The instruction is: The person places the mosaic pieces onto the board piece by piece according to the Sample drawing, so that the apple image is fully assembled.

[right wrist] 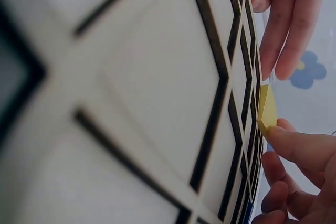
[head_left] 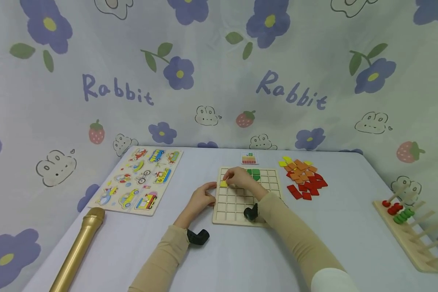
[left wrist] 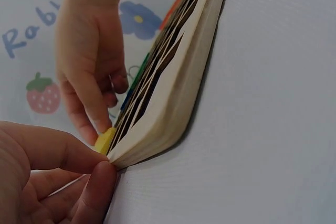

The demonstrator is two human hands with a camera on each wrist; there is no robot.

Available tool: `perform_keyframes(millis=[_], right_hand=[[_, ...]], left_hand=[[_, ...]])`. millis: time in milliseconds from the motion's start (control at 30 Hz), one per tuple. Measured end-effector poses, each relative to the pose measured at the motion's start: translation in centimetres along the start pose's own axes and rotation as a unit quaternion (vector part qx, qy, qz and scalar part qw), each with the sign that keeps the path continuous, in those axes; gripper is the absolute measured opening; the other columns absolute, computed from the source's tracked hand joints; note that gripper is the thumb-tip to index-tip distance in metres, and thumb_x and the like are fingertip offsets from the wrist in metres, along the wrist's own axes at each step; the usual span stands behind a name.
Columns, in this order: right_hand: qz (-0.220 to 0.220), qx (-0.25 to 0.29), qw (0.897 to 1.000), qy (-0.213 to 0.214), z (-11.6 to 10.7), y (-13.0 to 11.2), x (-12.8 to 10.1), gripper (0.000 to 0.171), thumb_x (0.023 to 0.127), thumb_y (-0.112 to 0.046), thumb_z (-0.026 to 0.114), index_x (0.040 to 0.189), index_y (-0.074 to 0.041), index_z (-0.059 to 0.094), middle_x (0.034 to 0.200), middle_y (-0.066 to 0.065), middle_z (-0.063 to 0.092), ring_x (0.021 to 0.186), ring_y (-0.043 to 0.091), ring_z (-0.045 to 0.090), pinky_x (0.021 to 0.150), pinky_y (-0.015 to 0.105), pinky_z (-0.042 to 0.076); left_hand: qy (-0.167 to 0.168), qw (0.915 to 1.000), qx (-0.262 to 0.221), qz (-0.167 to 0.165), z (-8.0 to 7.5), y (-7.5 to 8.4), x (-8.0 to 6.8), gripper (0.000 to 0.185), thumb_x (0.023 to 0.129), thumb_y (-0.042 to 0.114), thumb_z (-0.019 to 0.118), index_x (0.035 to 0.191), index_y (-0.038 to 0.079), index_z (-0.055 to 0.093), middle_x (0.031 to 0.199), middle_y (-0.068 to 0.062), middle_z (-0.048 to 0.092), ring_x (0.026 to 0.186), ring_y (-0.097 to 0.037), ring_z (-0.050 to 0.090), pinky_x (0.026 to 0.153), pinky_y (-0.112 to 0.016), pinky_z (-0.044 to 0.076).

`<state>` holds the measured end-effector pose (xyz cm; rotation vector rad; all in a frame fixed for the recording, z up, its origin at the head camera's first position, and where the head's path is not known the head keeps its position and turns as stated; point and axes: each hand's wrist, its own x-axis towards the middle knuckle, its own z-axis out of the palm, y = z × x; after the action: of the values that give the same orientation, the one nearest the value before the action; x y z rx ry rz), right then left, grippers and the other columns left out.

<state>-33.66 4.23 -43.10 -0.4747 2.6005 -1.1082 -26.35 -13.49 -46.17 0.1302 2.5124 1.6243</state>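
A wooden grid board (head_left: 237, 211) lies flat on the table in front of me. My right hand (head_left: 238, 177) reaches over its upper left part and pinches a yellow tile (head_left: 224, 183) at a cell in the left column. That tile (left wrist: 104, 140) sits under the right hand's (left wrist: 89, 61) index fingertip, and it stands a little proud of the board (right wrist: 157, 98), with a fingertip (right wrist: 286, 137) on the tile (right wrist: 266, 109). My left hand (head_left: 203, 197) grips the board's left edge, thumb and finger (left wrist: 79, 174) meeting at its corner (left wrist: 173, 108). Green tiles (head_left: 253, 173) fill cells beside the right hand.
A pile of orange, red and yellow tiles (head_left: 303, 177) lies right of the board, with a small pattern card (head_left: 249, 158) behind it. A vehicle peg puzzle (head_left: 138, 180) and a gold cylinder (head_left: 76, 249) lie at the left. A wooden bead rack (head_left: 410, 227) stands at the right edge.
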Motion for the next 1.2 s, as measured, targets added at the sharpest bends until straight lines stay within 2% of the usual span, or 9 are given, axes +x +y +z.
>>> perform_keyframes(millis=[233, 500, 700, 900, 1033, 1200], right_hand=[[0.009, -0.051, 0.999, -0.002, -0.1, 0.0, -0.2, 0.011, 0.084, -0.011, 0.064, 0.093, -0.014, 0.071, 0.091, 0.004, 0.061, 0.082, 0.017, 0.053, 0.071, 0.030, 0.043], [-0.001, -0.010, 1.000, 0.000, -0.6, 0.5, -0.3, 0.019, 0.084, -0.011, 0.064, 0.102, -0.012, 0.069, 0.091, 0.004, 0.060, 0.080, 0.017, 0.051, 0.068, 0.027, 0.041], [0.008, 0.023, 1.000, 0.011, -2.3, 1.3, -1.0, 0.020, 0.086, -0.012, 0.062, 0.105, -0.009, 0.068, 0.096, 0.007, 0.059, 0.083, 0.019, 0.051, 0.069, 0.029, 0.042], [0.016, 0.039, 0.999, 0.033, -4.0, 3.1, -1.6, 0.023, 0.087, -0.011, 0.062, 0.108, -0.005, 0.066, 0.097, 0.010, 0.058, 0.085, 0.021, 0.049, 0.069, 0.030, 0.042], [0.032, 0.053, 0.997, 0.047, -5.5, 4.5, -2.0, 0.025, 0.087, -0.011, 0.061, 0.111, -0.004, 0.064, 0.106, 0.013, 0.056, 0.093, 0.025, 0.049, 0.075, 0.033, 0.043], [0.044, 0.053, 0.995, 0.068, -7.6, 6.3, -2.9, 0.026, 0.089, -0.012, 0.059, 0.113, -0.004, 0.063, 0.108, 0.016, 0.057, 0.095, 0.027, 0.051, 0.080, 0.036, 0.044]], left_hand=[[-0.003, 1.0000, 0.002, -0.004, 0.1, 0.1, 0.0, 0.062, 0.072, -0.002, 0.058, 0.133, 0.005, 0.049, 0.115, -0.012, 0.061, 0.065, -0.011, 0.059, 0.060, -0.025, 0.048], [-0.001, 1.0000, 0.005, -0.007, 0.3, 0.0, 0.0, 0.062, 0.072, -0.001, 0.058, 0.132, 0.006, 0.049, 0.116, -0.010, 0.061, 0.065, -0.011, 0.058, 0.059, -0.025, 0.047], [0.004, 1.0000, 0.001, -0.008, 0.3, -0.1, 0.2, 0.063, 0.071, -0.002, 0.058, 0.133, 0.007, 0.049, 0.121, -0.011, 0.059, 0.065, -0.011, 0.058, 0.060, -0.025, 0.048], [0.007, 1.0000, -0.001, -0.006, 0.3, -0.1, 0.1, 0.063, 0.071, -0.002, 0.058, 0.133, 0.006, 0.049, 0.126, -0.011, 0.056, 0.066, -0.011, 0.058, 0.061, -0.026, 0.049], [0.005, 1.0000, 0.001, -0.006, 0.2, 0.1, 0.0, 0.064, 0.071, -0.002, 0.058, 0.133, 0.006, 0.048, 0.127, -0.011, 0.055, 0.066, -0.012, 0.058, 0.061, -0.026, 0.049], [0.007, 0.9999, 0.001, -0.008, 0.1, 0.1, 0.0, 0.064, 0.071, -0.002, 0.058, 0.133, 0.007, 0.049, 0.127, -0.010, 0.055, 0.066, -0.012, 0.058, 0.061, -0.026, 0.049]])
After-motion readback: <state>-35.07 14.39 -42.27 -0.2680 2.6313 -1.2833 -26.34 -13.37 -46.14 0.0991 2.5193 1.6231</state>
